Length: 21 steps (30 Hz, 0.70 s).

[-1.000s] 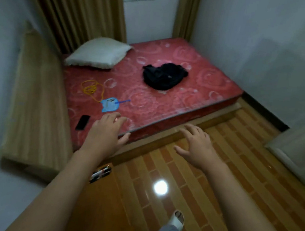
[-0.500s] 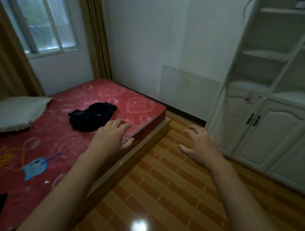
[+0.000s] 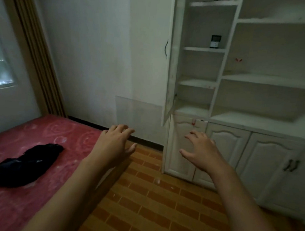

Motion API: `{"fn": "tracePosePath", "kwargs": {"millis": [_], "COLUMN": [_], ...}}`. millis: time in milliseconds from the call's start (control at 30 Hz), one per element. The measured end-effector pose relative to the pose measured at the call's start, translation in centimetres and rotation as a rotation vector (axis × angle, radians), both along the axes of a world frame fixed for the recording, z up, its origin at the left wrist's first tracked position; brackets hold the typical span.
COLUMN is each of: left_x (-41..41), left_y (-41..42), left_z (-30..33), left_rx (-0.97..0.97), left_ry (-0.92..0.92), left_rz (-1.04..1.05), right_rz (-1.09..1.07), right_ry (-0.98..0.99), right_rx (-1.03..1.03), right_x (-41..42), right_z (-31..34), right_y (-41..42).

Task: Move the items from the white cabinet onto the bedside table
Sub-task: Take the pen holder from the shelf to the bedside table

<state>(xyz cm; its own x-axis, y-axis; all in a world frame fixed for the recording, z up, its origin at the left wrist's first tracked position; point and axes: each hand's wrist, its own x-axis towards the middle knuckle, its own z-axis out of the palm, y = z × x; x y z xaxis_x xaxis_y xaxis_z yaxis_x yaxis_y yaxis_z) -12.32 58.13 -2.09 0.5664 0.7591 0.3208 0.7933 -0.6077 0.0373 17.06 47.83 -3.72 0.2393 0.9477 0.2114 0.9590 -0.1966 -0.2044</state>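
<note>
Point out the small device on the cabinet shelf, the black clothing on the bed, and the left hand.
small device (image 3: 215,41), head view, its front face.
black clothing (image 3: 26,165), head view, middle of the heap.
left hand (image 3: 115,144), head view, back of the hand.

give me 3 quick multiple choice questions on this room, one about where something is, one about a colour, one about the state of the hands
1. Where is the small device?
A. on a cabinet shelf
B. on the bed
C. on the floor

2. What colour is the mattress?
A. blue
B. red
C. white

3. What are the hands doing?
A. both grip a box
B. one pulls a door handle
C. both are open and hold nothing

Answers:
1. A, the device stands on a narrow open shelf in the cabinet's upper part.
2. B, the mattress is red with a paler swirl pattern, and dark clothing lies on it.
3. C, the left hand and right hand are held out with spread, relaxed fingers, touching nothing.
</note>
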Motion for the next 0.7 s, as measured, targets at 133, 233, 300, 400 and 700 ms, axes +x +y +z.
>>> {"fn": "tracePosePath", "kwargs": {"millis": [133,233,300,400,700], "left_x": [7.1,11.5,14.1,17.7,28.9], "left_y": [1.8,2.8,3.5,4.6,10.5], "left_z": [1.4,2.4,3.2,4.5,5.8], "left_rx": [-0.001,-0.002,0.003,0.009,0.048], "left_ry": [0.015,0.026,0.025,0.019,-0.004], "left_rz": [-0.032,-0.069,-0.096,-0.143,-0.209], "right_rz": [-0.042,-0.074,-0.094,-0.108,-0.134], "right_ry": [-0.036,-0.082,-0.091,-0.102,-0.123], "right_rx": [0.007,0.009,0.023,0.051,0.098], "right_x": [7.4,11.6,14.0,17.1,26.0], "right_z": [1.5,2.7,3.5,4.5,6.9], "right_y": [-0.1,-0.5,-0.8,-0.8,2.4]}}
